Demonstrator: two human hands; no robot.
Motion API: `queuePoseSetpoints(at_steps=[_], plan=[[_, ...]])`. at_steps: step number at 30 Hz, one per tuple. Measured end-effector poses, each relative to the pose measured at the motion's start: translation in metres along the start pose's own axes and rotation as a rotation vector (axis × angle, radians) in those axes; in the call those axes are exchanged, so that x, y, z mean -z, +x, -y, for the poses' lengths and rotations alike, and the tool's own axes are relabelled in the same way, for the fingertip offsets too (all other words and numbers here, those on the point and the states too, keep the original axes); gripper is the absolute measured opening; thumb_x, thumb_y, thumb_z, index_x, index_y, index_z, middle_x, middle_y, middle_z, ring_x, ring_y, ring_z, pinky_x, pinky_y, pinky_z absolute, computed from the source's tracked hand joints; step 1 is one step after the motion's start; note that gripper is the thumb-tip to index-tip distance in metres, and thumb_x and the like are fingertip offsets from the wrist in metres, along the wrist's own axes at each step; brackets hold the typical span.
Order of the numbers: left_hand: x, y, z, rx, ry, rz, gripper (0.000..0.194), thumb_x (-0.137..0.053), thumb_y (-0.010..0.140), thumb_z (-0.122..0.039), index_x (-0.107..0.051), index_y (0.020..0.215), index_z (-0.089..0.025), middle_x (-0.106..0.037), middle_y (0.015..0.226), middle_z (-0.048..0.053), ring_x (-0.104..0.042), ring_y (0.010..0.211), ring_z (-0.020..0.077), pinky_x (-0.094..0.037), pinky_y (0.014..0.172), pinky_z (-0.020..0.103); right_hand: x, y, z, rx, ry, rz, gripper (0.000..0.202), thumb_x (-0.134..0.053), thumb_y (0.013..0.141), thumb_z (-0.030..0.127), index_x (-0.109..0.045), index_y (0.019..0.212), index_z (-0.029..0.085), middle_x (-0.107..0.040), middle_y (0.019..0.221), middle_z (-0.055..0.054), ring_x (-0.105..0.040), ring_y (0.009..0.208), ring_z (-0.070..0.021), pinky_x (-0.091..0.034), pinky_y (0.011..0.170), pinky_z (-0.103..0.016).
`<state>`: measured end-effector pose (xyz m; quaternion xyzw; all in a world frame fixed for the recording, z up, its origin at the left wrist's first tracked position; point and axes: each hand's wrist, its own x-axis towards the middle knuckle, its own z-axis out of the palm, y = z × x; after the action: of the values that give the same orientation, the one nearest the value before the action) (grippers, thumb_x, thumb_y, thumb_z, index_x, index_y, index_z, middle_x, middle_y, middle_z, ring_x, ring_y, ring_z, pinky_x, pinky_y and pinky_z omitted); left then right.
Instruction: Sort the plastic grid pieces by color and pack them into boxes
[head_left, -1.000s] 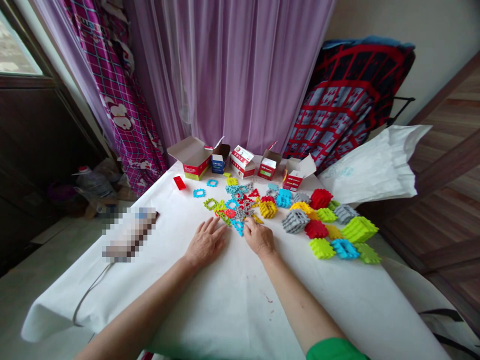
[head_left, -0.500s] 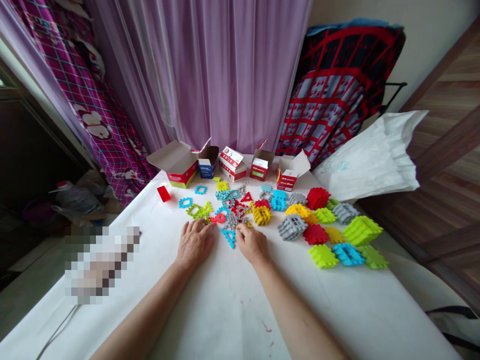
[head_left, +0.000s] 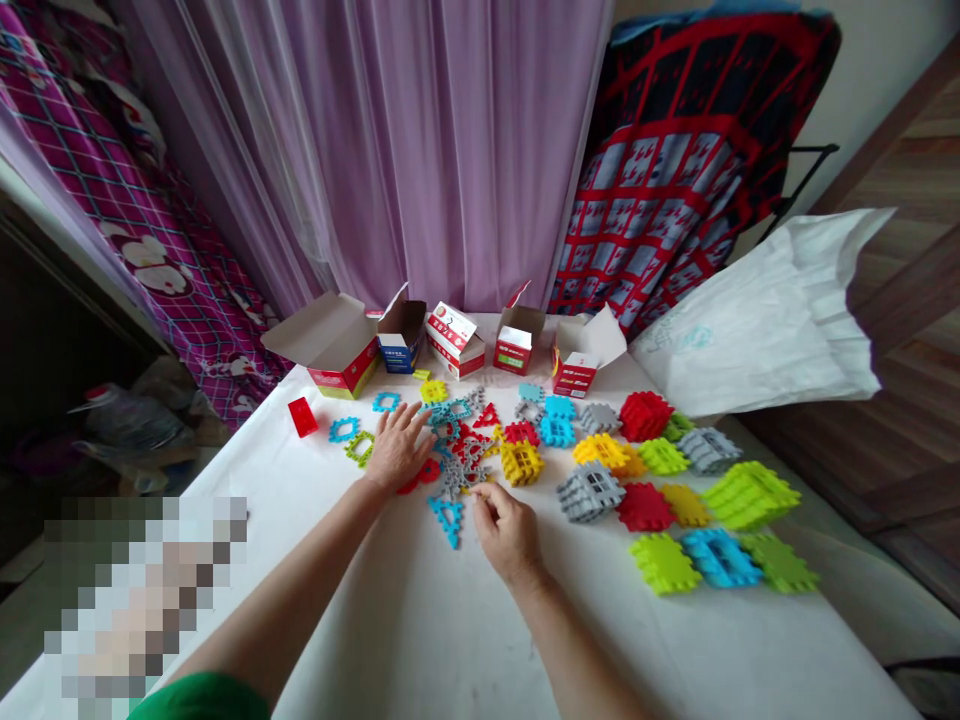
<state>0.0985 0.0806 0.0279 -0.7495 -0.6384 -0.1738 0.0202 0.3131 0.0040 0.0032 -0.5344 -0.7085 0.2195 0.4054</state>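
Note:
My left hand (head_left: 400,448) lies over the left side of a loose pile of plastic building pieces, its fingers stretched out and apart. Under and beside it are a lime-green frame piece (head_left: 360,450) and red pieces (head_left: 421,476). My right hand (head_left: 508,528) is curled with thumb and forefinger together at the pile's near edge; what they pinch, if anything, is hidden. Close to those fingertips are grey toothed pieces (head_left: 452,475). A blue triangle piece (head_left: 448,518) rests on the table between the hands. Behind it lie red triangles (head_left: 472,445) and teal pieces (head_left: 454,410).
Stacks of sorted pieces stand to the right, among them grey window pieces (head_left: 589,492) and lime-green squares (head_left: 752,494). Several opened cardboard boxes (head_left: 343,375) line the back edge. A red tray-like piece (head_left: 303,417) sits at left, a white sack (head_left: 757,310) at back right.
My left hand has moved forward over the pile and spread its fingers. My right hand stays by the near edge, still curled. The camera view has shifted slightly.

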Motion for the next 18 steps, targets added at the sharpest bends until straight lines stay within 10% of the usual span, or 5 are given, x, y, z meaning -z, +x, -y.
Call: queuePoseSetpoints(at_steps=[8, 18], plan=[[-0.019, 0.064, -0.022, -0.077, -0.01, 0.204, 0.053, -0.05, 0.089, -0.061, -0.055, 0.135, -0.037, -0.045, 0.152, 0.009, -0.036, 0.142, 0.0374, -0.026, 0.11, 0.069, 0.001, 0.001, 0.002, 0.006, 0.078, 0.004, 0.031, -0.044, 0.092, 0.035, -0.071, 0.087, 0.021, -0.069, 0.062, -0.002, -0.06, 0.052, -0.0129, -0.044, 0.058, -0.019], [-0.009, 0.009, -0.005, -0.097, -0.009, 0.215, 0.048, -0.047, 0.093, -0.052, -0.05, 0.139, -0.036, -0.044, 0.153, 0.007, -0.038, 0.141, 0.0297, -0.028, 0.115, 0.06, 0.003, -0.002, 0.0, 0.053, 0.037, -0.002, 0.031, -0.044, 0.092, 0.033, -0.072, 0.088, 0.022, -0.067, 0.059, -0.001, -0.057, 0.048, -0.0124, -0.042, 0.053, -0.019]])
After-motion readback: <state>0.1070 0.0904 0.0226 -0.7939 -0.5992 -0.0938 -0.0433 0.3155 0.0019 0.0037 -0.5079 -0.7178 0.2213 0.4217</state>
